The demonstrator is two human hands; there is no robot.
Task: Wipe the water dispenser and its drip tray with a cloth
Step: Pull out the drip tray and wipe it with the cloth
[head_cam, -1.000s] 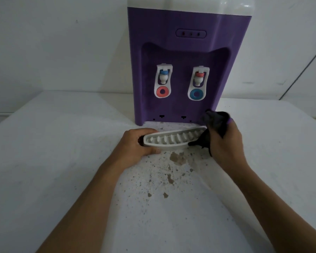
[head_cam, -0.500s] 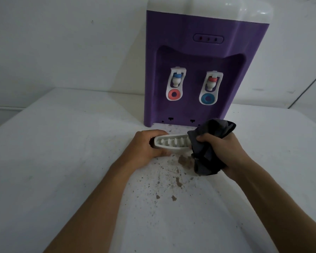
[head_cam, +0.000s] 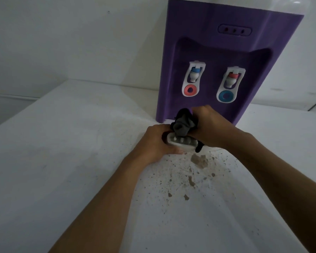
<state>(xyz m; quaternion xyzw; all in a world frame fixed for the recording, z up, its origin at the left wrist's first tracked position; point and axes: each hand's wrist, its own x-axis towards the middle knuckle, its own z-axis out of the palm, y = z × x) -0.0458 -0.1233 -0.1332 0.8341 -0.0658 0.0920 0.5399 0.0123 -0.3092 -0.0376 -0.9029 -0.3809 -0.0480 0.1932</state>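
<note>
A purple water dispenser (head_cam: 226,52) with two white taps stands on a white table (head_cam: 62,161) against the wall. Just in front of its base, my left hand (head_cam: 153,143) grips the left end of the white slotted drip tray (head_cam: 182,144), held slightly above the table. My right hand (head_cam: 210,128) clutches a bunched dark grey cloth (head_cam: 183,125) and presses it onto the tray's left part. The cloth and my right hand hide most of the tray's right half.
Brown dirt specks and small clumps (head_cam: 199,159) are scattered over the table in front of the tray. White walls close off the back, and the table's left edge (head_cam: 16,114) runs diagonally at the left.
My right hand has slid the cloth leftward along the tray, from its right end toward my left hand. The view has shifted left, so the dispenser sits further right.
</note>
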